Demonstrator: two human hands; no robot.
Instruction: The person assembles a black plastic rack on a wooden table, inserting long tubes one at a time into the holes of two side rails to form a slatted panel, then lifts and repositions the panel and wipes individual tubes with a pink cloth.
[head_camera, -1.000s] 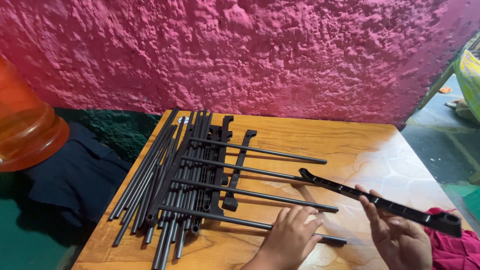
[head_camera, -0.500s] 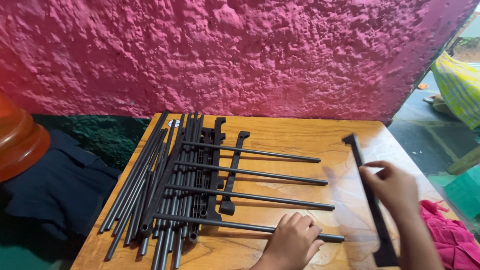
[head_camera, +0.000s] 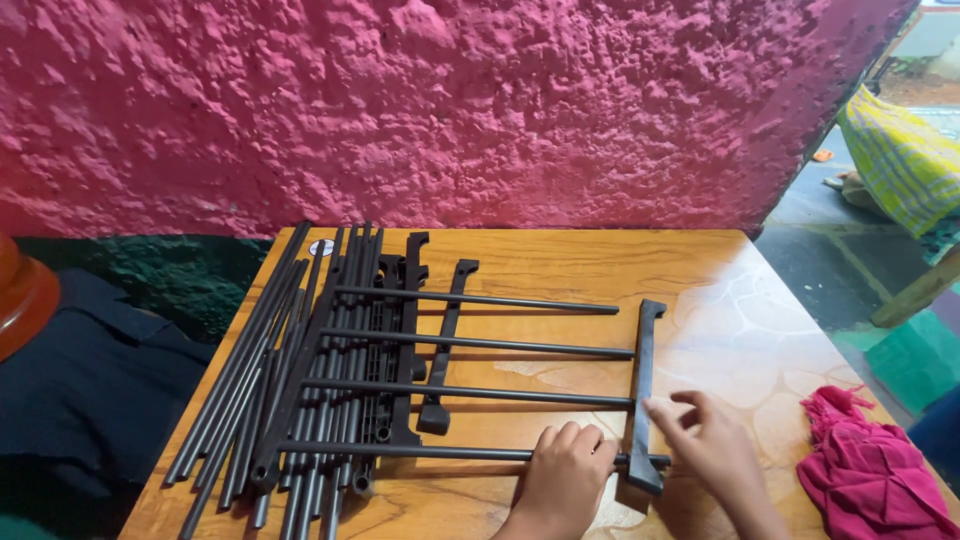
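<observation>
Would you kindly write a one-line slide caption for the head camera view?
Left hand presses a black rod on the wooden table while right hand holds a black side bar at the rod ends.

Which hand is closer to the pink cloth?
Right. The right hand is on the black bracket, just left of the cloth; the left hand is farther left, on a rod.

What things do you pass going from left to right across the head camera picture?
Orange rounded container → dark cloth → pile of loose black rods → left hand → black plastic end bar → right hand → crumpled pink cloth.
</observation>
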